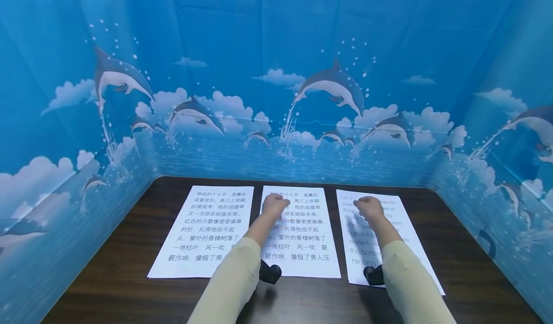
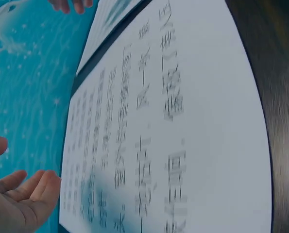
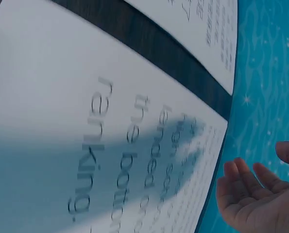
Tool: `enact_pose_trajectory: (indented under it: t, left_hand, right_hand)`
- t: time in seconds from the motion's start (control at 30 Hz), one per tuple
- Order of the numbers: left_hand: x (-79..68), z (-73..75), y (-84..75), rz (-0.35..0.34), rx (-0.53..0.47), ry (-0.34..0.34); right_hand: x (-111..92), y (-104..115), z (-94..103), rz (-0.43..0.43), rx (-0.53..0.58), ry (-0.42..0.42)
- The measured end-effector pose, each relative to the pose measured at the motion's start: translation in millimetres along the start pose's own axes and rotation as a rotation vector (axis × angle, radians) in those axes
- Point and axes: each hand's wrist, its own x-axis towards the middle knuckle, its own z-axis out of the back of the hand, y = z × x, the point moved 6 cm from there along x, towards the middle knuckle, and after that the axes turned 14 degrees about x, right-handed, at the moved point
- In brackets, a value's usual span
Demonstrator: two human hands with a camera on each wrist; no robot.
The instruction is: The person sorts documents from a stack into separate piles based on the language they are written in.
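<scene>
My left hand [image 1: 275,205] hovers over the upper part of the middle printed sheet [image 1: 302,240], hiding some of its Chinese characters. In the left wrist view the fingers of that left hand [image 2: 27,201] are loosely bent, the thumb apart, with nothing held. Over the top of the right sheet [image 1: 408,218], printed in English, hangs my right hand [image 1: 370,208]. The right wrist view shows this right hand [image 3: 261,199] palm up and empty, fingers slightly curled. Its shadow falls across the English lines. A third sheet [image 1: 207,233], also in Chinese, lies at the left.
The three sheets lie side by side on a dark wooden table [image 1: 116,247], narrow strips of wood between them. Behind and on both sides stands a blue backdrop [image 1: 242,41] with dolphins and clouds. Black wrist devices are visible under both pale sleeves [image 1: 235,276].
</scene>
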Motion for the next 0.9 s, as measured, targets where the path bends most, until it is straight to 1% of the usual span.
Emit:
enact_pose_trajectory:
  t: [0.1, 0.27, 0.37, 0.5, 0.6, 0.67, 0.8, 0.9]
  left_hand:
    - [0.9, 10.2, 5.9, 0.016, 0.022, -0.021]
    - [1.9, 23.5, 16.8, 0.016, 0.05, -0.055]
    - [1.8, 28.6, 25.8, 0.039, 0.024, -0.05]
    - [3.5, 33.6, 37.2, 0.058, 0.016, -0.042]
    - [5.3, 35.7, 44.5, 0.056, 0.042, -0.037]
    - [5.6, 36.5, 49.3, 0.069, 0.052, -0.034]
    - [5.6, 37.2, 57.1, 0.104, 0.071, -0.031]
    - [6.2, 37.3, 61.0, 0.127, 0.075, -0.034]
  right_hand:
    - [-2, 0, -12.7, 0.002, 0.009, 0.023]
    - [-5, 0, -30.5, 0.001, 0.013, 0.046]
    - [-7, -2, -38.6, -0.018, 0.012, 0.059]
    - [-10, -5, -47.2, -0.038, 0.002, 0.077]
    - [-11, -6, -51.2, -0.051, 0.016, 0.081]
    - [-9, -8, -53.8, -0.054, 0.028, 0.083]
    - [2, -16, -60.8, -0.074, 0.026, 0.075]
    - [22, -31, -68.1, -0.075, 0.027, 0.069]
